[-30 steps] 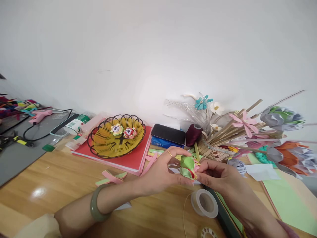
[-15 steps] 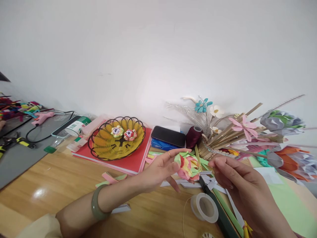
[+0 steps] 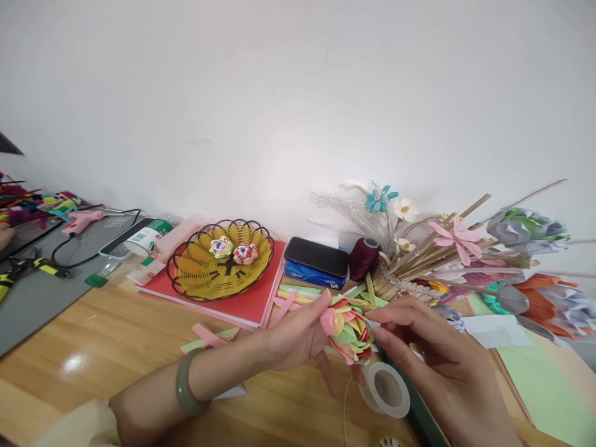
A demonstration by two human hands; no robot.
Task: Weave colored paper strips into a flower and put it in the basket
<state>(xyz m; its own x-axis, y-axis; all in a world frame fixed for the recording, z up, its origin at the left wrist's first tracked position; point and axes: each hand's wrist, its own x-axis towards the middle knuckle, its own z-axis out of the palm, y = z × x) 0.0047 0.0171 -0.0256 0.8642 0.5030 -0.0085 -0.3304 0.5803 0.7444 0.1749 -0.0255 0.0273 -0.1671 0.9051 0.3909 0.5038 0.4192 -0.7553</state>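
Note:
A layered paper flower (image 3: 348, 330) in pink, yellow, green and red rests in my left hand (image 3: 298, 338), gripped between thumb and fingers, its open face turned toward me. At the flower's right edge, my right hand (image 3: 440, 360) pinches an outer petal with thumb and forefinger; the exact contact is partly hidden. Just below the flower lies a white ring-shaped spool (image 3: 403, 392) with thin cord trailing from it. A long dark tool (image 3: 426, 425) passes beneath my right hand, mostly covered. Pink and green paper strips (image 3: 210, 335) lie left of my left forearm.
A yellow woven basket (image 3: 202, 282) holding two small paper flowers sits on a red sheet (image 3: 261, 301). Behind my hands stand a phone (image 3: 316, 256) on a blue pack, a maroon thread cone (image 3: 363, 259) and bunched craft flowers (image 3: 459, 239). A pink glue gun (image 3: 82, 222) lies far left.
My right hand has moved left to the flower and now pinches its edge. In my left hand, the flower has turned and tilted to show its petals more fully.

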